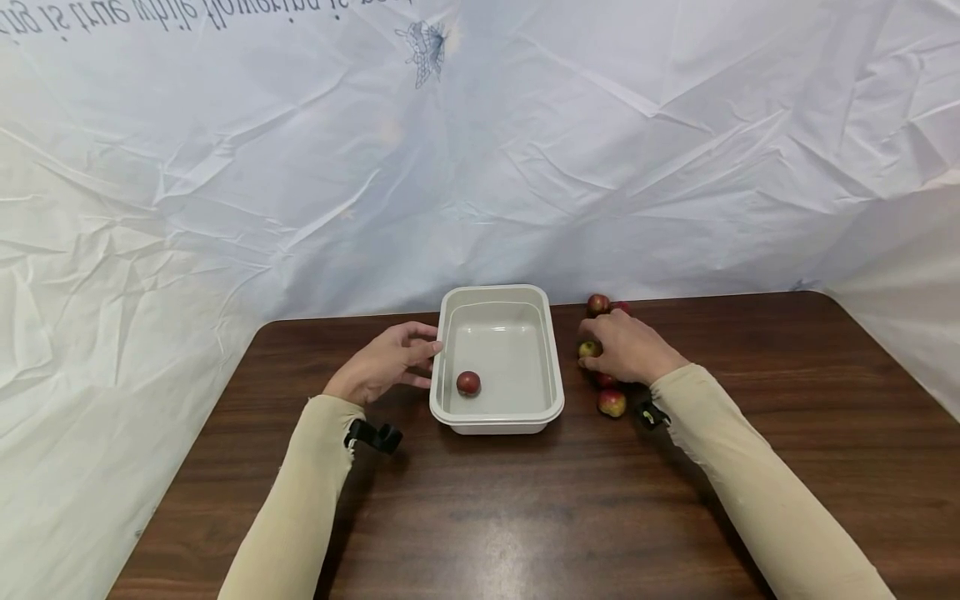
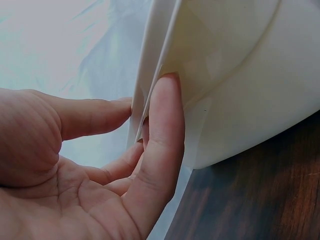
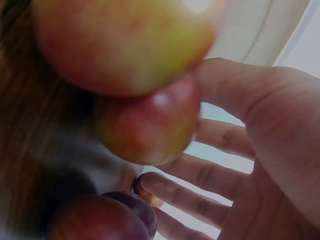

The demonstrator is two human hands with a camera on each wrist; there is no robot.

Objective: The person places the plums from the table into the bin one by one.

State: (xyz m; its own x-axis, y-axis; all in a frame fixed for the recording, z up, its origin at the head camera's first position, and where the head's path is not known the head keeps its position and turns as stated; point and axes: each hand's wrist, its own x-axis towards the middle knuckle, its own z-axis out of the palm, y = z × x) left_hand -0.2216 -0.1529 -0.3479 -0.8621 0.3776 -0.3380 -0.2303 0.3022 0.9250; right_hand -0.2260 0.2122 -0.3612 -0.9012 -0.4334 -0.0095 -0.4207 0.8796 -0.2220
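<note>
My left hand [image 1: 386, 362] is at the left side of a pale plastic tray [image 1: 498, 427]. In the left wrist view its thumb and fingers pinch the tray's rim [image 2: 157, 50]. One dark red plum [image 1: 468, 383] lies inside the tray, near its front left. To the tray's right, my right hand [image 1: 630, 346] reaches down over a group of plums, thumb and fingers around a yellow-green plum [image 1: 588, 349]. Seen from the right wrist, a red-yellow plum [image 3: 147, 122] lies by the thumb, with darker plums [image 3: 97, 220] below; the thumb's tip is hidden.
A red-and-yellow plum [image 1: 611, 403] lies in front of the right hand, and a dark one [image 1: 597, 305] sits beyond it. The brown wooden table [image 1: 480, 508] ends at a white sheet [image 1: 525, 167] hanging behind the tray.
</note>
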